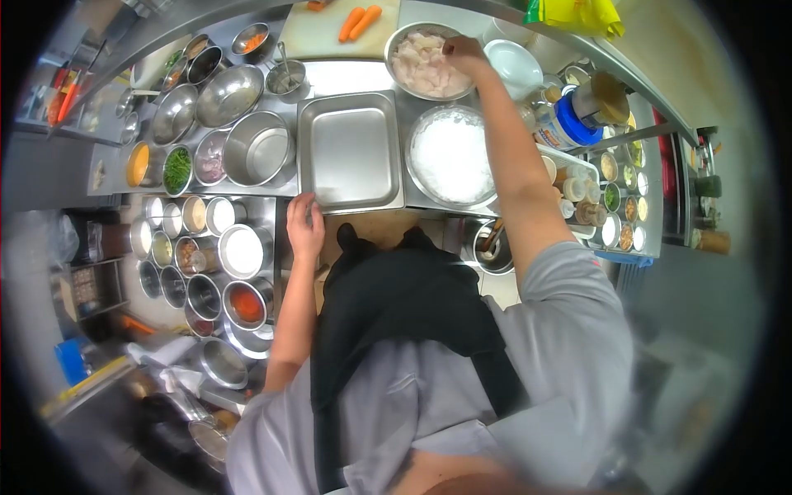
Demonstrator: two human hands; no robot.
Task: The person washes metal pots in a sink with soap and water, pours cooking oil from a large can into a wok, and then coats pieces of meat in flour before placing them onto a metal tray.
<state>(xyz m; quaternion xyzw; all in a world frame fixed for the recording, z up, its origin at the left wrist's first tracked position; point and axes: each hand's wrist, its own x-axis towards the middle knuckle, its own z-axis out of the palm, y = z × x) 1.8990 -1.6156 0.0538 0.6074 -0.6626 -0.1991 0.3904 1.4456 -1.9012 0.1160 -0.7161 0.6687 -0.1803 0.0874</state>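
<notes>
My right hand (465, 54) reaches over the far metal bowl (397, 80), which is full of pale raw meat pieces (422, 64). Its fingers are drawn together at the meat's right side; what they hold is too small to make out. Nearer to me is a wide bowl of white powder (450, 153). At the front left corner of a bare rectangular steel tray (351, 148) rests my left hand (306, 223), fingers stretched out and touching the rim or just beside it.
Carrots (360, 23) lie on a cutting board (322, 41) at the back. Left are a deep steel pot (259, 148), steel bowls and a bowl of chopped greens (176, 170). A blue-lidded tub (575, 120) and several small containers stand right, under a metal shelf rail (660, 124).
</notes>
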